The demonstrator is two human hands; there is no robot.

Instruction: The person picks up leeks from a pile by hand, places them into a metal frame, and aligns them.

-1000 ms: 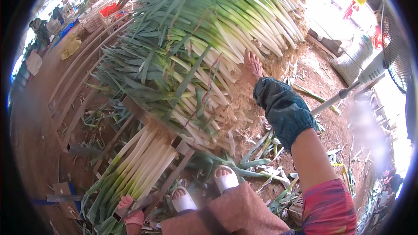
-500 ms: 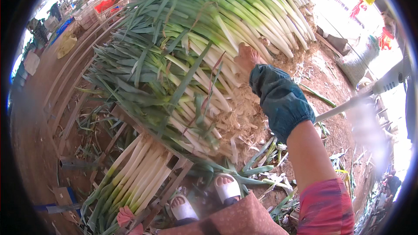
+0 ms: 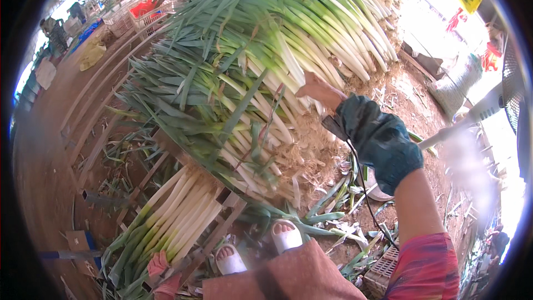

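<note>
Right hand (image 3: 321, 90) bare, fingers curled shut around the white stem of a leek (image 3: 291, 62) at the root side of the leek pile (image 3: 222, 39); number of stems gripped cannot be told. Left hand not seen, so its opening and hold cannot be told. Right forearm covered by a dark green sleeve cover (image 3: 380, 141), reached in from the right of the pile. Small black device (image 3: 335, 128) with a black cable (image 3: 363, 189) seen below the wrist, beside the pile's roots. In the pile, leaves are pointed left, white stems and roots right. Leek bundle (image 3: 180, 211) laid on a metal rack (image 3: 214, 236), at the pile's near left, roots turned toward the pile. Pink cloth (image 3: 158, 265) seen by the bundle's leaves. White sandals (image 3: 287, 236) worn, near side of the pile. Plastic basket (image 3: 383, 269) placed on the pile's near right. Woven sack (image 3: 458, 83) and mesh-covered fan (image 3: 513, 86) set right of the pile. Plastic crate (image 3: 123, 20) placed left of the pile's far part.
</note>
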